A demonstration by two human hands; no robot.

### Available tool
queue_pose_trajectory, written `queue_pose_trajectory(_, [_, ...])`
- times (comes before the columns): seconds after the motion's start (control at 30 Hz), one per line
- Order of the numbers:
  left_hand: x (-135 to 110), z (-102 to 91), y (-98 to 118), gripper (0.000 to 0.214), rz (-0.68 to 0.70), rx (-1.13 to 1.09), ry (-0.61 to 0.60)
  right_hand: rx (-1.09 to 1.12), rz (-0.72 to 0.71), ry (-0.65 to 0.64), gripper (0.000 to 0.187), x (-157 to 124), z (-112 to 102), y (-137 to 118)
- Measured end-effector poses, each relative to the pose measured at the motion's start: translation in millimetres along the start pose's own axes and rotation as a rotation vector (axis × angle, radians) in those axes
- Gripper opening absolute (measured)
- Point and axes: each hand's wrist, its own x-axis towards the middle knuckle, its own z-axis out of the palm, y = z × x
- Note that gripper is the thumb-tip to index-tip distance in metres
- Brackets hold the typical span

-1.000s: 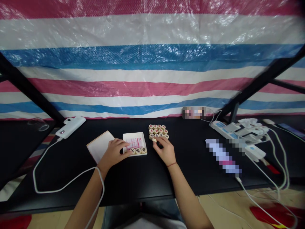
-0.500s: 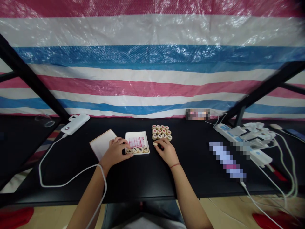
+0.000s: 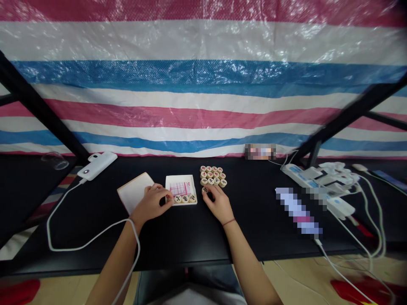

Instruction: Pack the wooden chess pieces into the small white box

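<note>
A small white box (image 3: 189,181) lies open on the black table (image 3: 178,237), with a pink-checked sheet and three round wooden chess pieces (image 3: 185,199) along its near edge. My left hand (image 3: 151,204) rests at the box's left near corner, fingertips touching a piece there. Just right of the box, my right hand (image 3: 216,203) pinches one round piece (image 3: 205,190) lifted from the table. A cluster of several round chess pieces (image 3: 213,176) lies right behind that hand. The box's white lid (image 3: 132,196) lies left of my left hand.
A white device (image 3: 96,164) with a long white cable (image 3: 73,237) sits at the back left, near a clear glass (image 3: 54,161). Power strips and white chargers with cords (image 3: 324,180) crowd the right side. A striped tarp hangs behind the table; black frame bars slant at both sides.
My right hand drew one piece out of the cluster toward the box and turned it, so its marked face shows. My left hand stayed at the box's corner.
</note>
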Motion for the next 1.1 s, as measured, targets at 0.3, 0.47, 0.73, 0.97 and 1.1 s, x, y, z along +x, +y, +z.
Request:
queue_pose_trajectory(0.3, [9,12.5,24,0.009,0.092,-0.079,0.337,0.122,-0.347,0.065,0.032,-7,14,-39])
queue_pose_trajectory(0.47, [12,33.1,46,0.012,0.176,-0.142,0.404,0.173,-0.361,0.068,0.020,-11,16,-48])
queue_pose_trajectory(0.73, [10,29.4,21,0.030,0.059,0.024,0.348,0.029,0.158,0.253,0.025,-4,13,-12])
queue_pose_trajectory(0.97, [6,32.8,9,0.044,0.036,0.104,0.194,-0.065,0.182,0.174,0.028,-3,18,-4])
queue_pose_trajectory(1.1, [5,34.0,5,0.040,0.049,0.085,0.167,-0.084,0.201,0.155,0.028,-4,16,-4])
